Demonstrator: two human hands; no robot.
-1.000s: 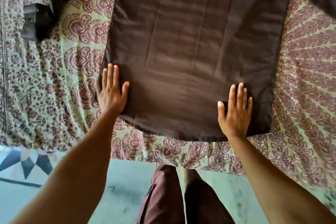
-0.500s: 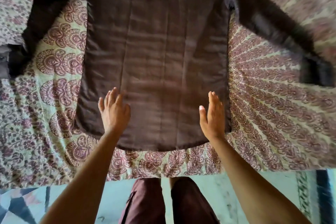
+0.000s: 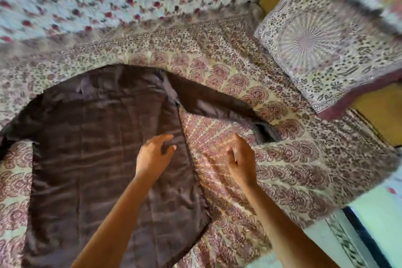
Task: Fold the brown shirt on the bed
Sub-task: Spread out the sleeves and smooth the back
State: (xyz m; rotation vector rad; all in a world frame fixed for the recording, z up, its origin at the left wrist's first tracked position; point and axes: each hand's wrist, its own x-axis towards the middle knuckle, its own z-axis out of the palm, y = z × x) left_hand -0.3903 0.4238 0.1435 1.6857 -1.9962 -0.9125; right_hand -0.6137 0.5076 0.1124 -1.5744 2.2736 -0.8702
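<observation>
Shirt (image 3: 104, 159) was laid flat at frame left on bed (image 3: 304, 169); no fold made. Sleeve (image 3: 217, 106) remained spread. Left hand (image 3: 152, 156) and right hand (image 3: 241, 159) were seen with fingers loosened, grasping nothing.

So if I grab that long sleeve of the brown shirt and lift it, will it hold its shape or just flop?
The brown shirt would probably flop: its long sleeve lies limp and flat along the patterned bedsheet. It looks thin and light, judging by the fine creases across its back. The slight sheen hints it may slide easily, though blur makes that uncertain.
</observation>
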